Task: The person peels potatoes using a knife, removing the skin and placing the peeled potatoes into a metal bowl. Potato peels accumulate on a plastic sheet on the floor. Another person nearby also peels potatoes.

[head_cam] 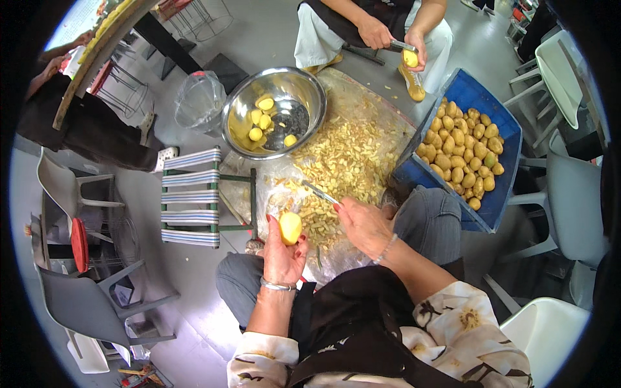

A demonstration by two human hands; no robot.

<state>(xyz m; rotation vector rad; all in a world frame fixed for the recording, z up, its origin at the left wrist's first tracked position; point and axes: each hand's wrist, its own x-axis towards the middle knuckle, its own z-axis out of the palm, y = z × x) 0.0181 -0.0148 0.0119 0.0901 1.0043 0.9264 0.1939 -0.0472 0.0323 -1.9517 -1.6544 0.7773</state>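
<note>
A peeled yellow potato (290,228) rests upright in the fingers of my left hand (285,257). My right hand (361,223) grips a metal peeler (320,193), its blade end pointing up and left, apart from the potato. Beneath both hands, potato peelings (349,160) lie thickly over a plastic sheet (335,89) on the floor. Beyond my left hand, a stainless steel bowl (313,104) holds several peeled potatoes (264,121). To the right stands a blue plastic crate (509,121) with many unpeeled potatoes (465,145).
Opposite me, a seated person's hands (376,34) work a peeler on another potato (410,58). A folding stool (190,198) with striped straps stands left, near a clear plastic bag (200,99). Chairs (82,296) line both sides. Another person (92,126) is at a table, upper left.
</note>
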